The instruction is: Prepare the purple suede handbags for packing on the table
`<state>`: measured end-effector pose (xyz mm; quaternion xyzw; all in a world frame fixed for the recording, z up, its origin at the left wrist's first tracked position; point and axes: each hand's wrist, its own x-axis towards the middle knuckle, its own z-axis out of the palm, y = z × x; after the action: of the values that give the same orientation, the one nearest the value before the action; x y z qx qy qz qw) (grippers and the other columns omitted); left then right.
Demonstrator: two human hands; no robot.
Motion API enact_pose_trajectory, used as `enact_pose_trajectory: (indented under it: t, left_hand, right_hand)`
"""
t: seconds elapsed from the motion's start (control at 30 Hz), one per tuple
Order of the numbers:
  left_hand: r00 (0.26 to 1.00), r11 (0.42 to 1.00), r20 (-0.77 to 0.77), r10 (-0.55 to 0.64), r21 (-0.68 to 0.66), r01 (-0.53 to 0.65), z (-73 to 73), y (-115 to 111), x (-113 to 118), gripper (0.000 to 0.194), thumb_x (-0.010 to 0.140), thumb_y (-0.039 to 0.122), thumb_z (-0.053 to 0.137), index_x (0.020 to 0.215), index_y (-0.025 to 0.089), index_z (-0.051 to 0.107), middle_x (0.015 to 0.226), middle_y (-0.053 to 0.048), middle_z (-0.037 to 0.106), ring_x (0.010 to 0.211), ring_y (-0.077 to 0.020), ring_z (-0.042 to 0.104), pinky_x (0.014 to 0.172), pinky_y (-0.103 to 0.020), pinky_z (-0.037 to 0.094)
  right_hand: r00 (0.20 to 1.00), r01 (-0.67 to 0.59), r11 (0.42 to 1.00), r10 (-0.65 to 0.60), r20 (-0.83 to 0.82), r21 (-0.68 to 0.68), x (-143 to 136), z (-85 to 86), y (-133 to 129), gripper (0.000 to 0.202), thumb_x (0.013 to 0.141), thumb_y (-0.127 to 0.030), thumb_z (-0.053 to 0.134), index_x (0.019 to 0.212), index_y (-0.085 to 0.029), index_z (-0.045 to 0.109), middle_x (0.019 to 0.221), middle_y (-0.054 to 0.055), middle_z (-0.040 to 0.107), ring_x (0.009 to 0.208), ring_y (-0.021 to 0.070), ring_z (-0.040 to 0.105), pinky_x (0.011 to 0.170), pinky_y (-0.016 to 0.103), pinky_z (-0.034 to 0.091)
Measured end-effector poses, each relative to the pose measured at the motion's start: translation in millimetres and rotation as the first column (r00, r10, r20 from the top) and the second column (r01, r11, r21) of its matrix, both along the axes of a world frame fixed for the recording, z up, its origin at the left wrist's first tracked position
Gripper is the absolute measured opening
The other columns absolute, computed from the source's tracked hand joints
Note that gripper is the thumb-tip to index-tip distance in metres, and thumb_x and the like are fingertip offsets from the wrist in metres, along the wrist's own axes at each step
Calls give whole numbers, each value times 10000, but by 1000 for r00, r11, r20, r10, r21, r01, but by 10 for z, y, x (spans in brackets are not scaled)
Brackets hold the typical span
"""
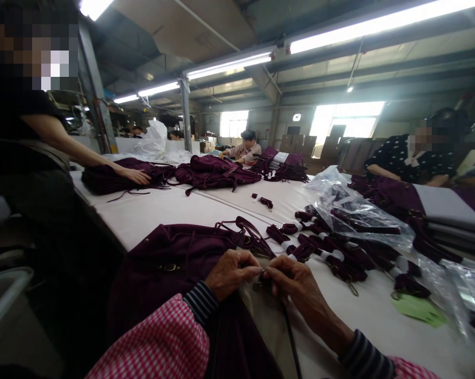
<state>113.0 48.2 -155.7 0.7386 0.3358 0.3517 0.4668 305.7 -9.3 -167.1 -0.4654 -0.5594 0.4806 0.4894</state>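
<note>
A purple bag (182,252) lies in front of me on the white table, its beige lining (267,316) showing along the open side. Above that lining, my left hand (233,273) is closed, thumb and forefinger pinched together. My right hand (295,281) pinches at the same spot, its fingertips almost meeting the left ones. Something small and dark shows between the fingertips, too small to name. Thin purple cords (249,231) spread over the bag's far edge, just beyond my hands.
Bundled purple straps (332,252) with white wraps lie to the right, partly under clear plastic (352,210). A green paper (419,309) is near them. More purple bags (217,171) lie farther back. A co-worker's hand (132,175) rests on one at left; other people sit across the table.
</note>
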Motion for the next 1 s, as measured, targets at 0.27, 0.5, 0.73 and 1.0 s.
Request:
enact_pose_trajectory:
  t: [0.27,0.5,0.73,1.0]
  left_hand:
    - [999,1000,-42,18,23,-17,25,-23,8,227,778,360,698,736,137,718,635,3,637,630,-132,558,656,-251,415]
    - [996,999,-79,38,42,-35,-3,-11,-3,224,770,367,705,740,146,711,675,0,644,684,-151,559,674,-261,415]
    - [992,995,-116,53,90,-43,-4,-12,-16,250,772,398,708,743,150,715,733,-17,679,753,-176,579,718,-278,411]
    - [987,996,-150,63,70,-53,41,-28,-7,261,775,408,688,740,150,702,752,-25,672,777,-191,588,733,-286,422]
  right_hand:
    - [1000,-1,1000,1,10,-11,-19,-9,4,351,850,-502,703,823,-156,650,557,-25,603,417,67,420,401,179,304]
    - [999,-10,999,11,38,-34,-72,-63,4,366,838,-514,710,811,-161,618,518,-43,565,399,70,417,382,175,302]
    - [1000,17,999,-18,-24,-31,-109,-71,5,386,853,-537,694,825,-161,609,526,-45,564,404,67,412,391,172,294]
    - [999,20,999,-20,-27,-25,-126,-85,28,341,847,-490,701,807,-164,609,510,-53,549,399,71,419,389,175,285]
